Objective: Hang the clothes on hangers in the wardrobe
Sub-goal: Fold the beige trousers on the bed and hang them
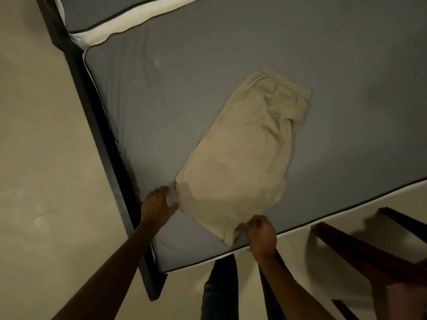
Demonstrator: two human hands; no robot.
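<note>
Beige trousers [242, 158], folded flat on grey mattress [184, 65]; left hand [159, 202] and right hand [261, 232] each pinching a near corner; no hanger or wardrobe in view, hanging not yet begun

No legible text, label, brand mark or number on any surface in the head view; fabric and bedding are plain, and the lighting is dim.

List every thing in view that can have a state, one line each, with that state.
Beige cloth garment: folded, lying flat on the mattress, near end at the corner.
Left hand: grips the garment's near left corner.
Right hand: pinches the garment's near right edge.
Grey mattress: bare, lying on the frame.
Dark bed frame: under the mattress, standing on the floor.
Dark wooden chair: beside the bed, only partly in view.
</note>
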